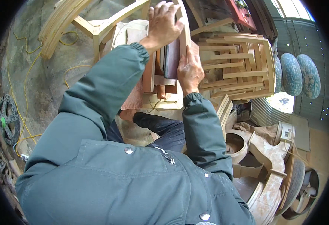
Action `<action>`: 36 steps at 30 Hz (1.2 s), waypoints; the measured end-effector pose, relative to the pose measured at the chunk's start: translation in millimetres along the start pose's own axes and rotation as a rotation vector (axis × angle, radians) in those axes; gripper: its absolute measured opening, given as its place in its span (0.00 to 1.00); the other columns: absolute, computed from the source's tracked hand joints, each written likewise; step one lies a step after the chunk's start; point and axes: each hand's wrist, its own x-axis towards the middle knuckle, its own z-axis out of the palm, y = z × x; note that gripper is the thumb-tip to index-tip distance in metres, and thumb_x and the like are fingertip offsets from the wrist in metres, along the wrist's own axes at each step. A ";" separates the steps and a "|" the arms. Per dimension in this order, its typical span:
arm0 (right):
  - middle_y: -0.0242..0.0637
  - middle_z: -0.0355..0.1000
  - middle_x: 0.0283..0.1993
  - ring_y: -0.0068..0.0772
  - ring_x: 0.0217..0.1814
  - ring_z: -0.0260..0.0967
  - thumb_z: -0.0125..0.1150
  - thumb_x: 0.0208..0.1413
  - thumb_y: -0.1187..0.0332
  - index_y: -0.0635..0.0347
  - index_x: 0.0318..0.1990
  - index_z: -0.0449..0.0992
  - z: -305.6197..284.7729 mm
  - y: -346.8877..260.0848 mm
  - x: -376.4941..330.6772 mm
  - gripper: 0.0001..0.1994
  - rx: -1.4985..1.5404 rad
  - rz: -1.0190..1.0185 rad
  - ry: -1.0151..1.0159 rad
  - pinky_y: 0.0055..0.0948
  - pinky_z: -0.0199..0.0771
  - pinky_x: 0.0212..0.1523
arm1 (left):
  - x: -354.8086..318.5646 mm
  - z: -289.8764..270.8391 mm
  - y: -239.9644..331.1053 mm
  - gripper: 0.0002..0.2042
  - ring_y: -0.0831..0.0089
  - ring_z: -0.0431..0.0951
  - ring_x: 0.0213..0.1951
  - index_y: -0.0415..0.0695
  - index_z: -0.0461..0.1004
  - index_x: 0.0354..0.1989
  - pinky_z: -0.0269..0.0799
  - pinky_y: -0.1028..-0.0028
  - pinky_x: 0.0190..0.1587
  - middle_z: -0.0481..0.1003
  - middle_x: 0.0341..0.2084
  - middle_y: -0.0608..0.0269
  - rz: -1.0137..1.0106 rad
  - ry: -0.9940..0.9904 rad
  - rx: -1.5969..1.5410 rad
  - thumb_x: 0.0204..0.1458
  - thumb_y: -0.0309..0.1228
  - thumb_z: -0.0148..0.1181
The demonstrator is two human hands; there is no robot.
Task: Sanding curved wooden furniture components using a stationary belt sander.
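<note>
A pale curved wooden piece [184, 28] stands along the far side of a narrow machine, beside a long dark flat strip [171, 62] that looks like a sanding belt. My right hand [191, 72] grips the near end of this piece, index finger stretched up along it. Farther off, my left hand [163, 25] lies beside the same piece, fingers spread and thumb apart, close to its edge; its contact with the wood is partly hidden. Wooden boards of the machine [148, 77] frame the strip on the left.
Joined wooden frames [115, 17] stand at the far left. Stacked slatted frames [239, 63] rise to the right. A pale, dusty machine with a round housing [269, 161] is at lower right. A yellow cable [25, 93] crosses the floor beside a spoked wheel [8, 119].
</note>
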 end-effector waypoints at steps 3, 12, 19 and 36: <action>0.45 0.74 0.45 0.53 0.41 0.79 0.59 0.65 0.62 0.45 0.70 0.70 -7.5 5.8 -35.9 0.25 0.010 0.018 -0.004 0.49 0.80 0.39 | 15.2 19.6 39.2 0.34 0.47 0.57 0.70 0.39 0.66 0.66 0.47 0.36 0.71 0.66 0.63 0.47 0.161 0.268 0.140 0.54 0.46 0.65; 0.44 0.70 0.39 0.51 0.37 0.74 0.63 0.61 0.68 0.51 0.72 0.69 -26.2 7.2 -167.0 0.29 0.137 0.053 0.133 0.47 0.76 0.34 | -6.2 42.2 63.4 0.54 0.39 0.33 0.80 0.45 0.40 0.81 0.21 0.32 0.74 0.43 0.77 0.31 -0.136 -0.569 0.333 0.50 0.55 0.61; 0.43 0.70 0.38 0.47 0.37 0.71 0.65 0.58 0.70 0.55 0.69 0.71 -11.2 11.0 -145.3 0.29 0.140 0.000 0.199 0.43 0.70 0.40 | -3.5 70.1 55.7 0.50 0.35 0.39 0.79 0.44 0.40 0.81 0.22 0.30 0.73 0.51 0.74 0.26 -0.199 -0.576 0.322 0.51 0.44 0.60; 0.39 0.68 0.37 0.43 0.41 0.69 0.63 0.58 0.72 0.61 0.70 0.69 11.1 -2.6 -17.2 0.30 0.227 -0.041 0.397 0.42 0.64 0.44 | 148.0 105.2 103.9 0.42 0.40 0.56 0.69 0.42 0.47 0.76 0.46 0.37 0.70 0.61 0.64 0.33 -0.441 -0.561 0.388 0.53 0.31 0.62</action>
